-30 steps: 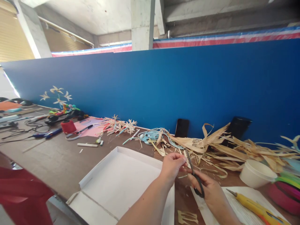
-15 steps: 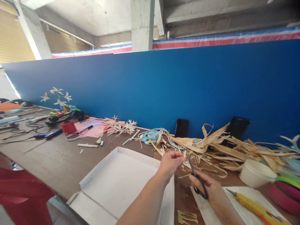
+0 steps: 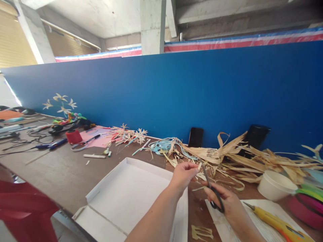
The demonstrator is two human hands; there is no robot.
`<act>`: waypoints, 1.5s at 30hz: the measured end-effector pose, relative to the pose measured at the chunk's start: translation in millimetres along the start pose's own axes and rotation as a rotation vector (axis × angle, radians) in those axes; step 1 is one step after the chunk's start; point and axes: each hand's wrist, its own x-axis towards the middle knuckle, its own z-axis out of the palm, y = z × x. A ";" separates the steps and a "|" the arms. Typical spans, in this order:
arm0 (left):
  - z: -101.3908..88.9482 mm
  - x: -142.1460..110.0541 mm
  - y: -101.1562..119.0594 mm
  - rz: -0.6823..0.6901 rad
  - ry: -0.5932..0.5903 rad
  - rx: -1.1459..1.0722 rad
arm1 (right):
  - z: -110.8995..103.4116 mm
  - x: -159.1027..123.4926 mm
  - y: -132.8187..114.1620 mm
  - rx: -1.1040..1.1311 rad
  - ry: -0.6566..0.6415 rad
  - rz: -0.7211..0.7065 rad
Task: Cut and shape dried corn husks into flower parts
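My left hand (image 3: 185,174) is closed in a pinch on a small piece of dried husk (image 3: 199,166), whose pale tip pokes out past the fingertips. In my right hand (image 3: 223,196) is a pair of dark scissors (image 3: 216,198), with fingers through the handles. The blades point up and away, right beside the piece of husk; whether they touch it I cannot tell. Behind both hands lies a heap of dried corn husks (image 3: 234,153) with narrow cut strips scattered in front of it.
An open white box (image 3: 136,188) lies left of my hands. To the right are a yellow glue gun (image 3: 275,222) on paper, a white tub (image 3: 276,186) and a pink round item (image 3: 306,208). A phone (image 3: 195,137) leans on the blue partition (image 3: 151,90). Husk flowers (image 3: 138,134) lie further left.
Both hands stay almost in place. The pale tip of the husk piece shows a little more clearly beside the scissor blades now.
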 end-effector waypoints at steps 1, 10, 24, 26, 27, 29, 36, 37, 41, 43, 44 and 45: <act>0.1 0.0 -0.1 -0.001 -0.003 0.001 | -0.6 0.4 0.3 -0.012 -0.003 -0.003; 2.4 1.3 -3.2 -0.004 -0.023 -0.015 | 0.7 -0.2 -2.6 -0.088 0.009 -0.004; -0.8 2.5 -5.1 0.004 -0.016 0.035 | -2.0 4.8 3.5 -0.158 0.038 -0.055; -0.6 2.2 -4.4 0.003 -0.016 0.032 | -1.8 5.0 3.6 -0.146 0.040 -0.053; -0.4 2.0 -4.0 0.004 -0.017 0.030 | -1.7 4.8 3.3 -0.143 0.036 -0.051; -0.1 1.8 -3.4 0.008 -0.017 0.026 | -1.3 3.8 2.3 -0.132 0.019 -0.044; 2.2 1.4 -3.2 -0.032 -0.014 -0.029 | 1.2 0.3 -1.0 -0.122 0.034 -0.057; 2.7 1.2 -3.2 -0.035 -0.015 -0.038 | 1.1 0.5 -0.9 -0.127 0.033 -0.062; 4.5 0.0 -2.8 -0.052 -0.028 -0.078 | 0.6 2.2 0.0 -0.126 0.013 -0.083; 5.2 -0.7 -2.4 -0.063 -0.031 -0.095 | 0.7 3.0 -0.1 -0.111 0.006 -0.092; 5.4 -1.0 -2.2 -0.066 -0.033 -0.100 | 1.0 3.2 -0.3 -0.103 0.004 -0.093; 5.6 -1.1 -2.1 -0.068 -0.036 -0.104 | 1.3 3.3 -0.6 -0.095 0.003 -0.093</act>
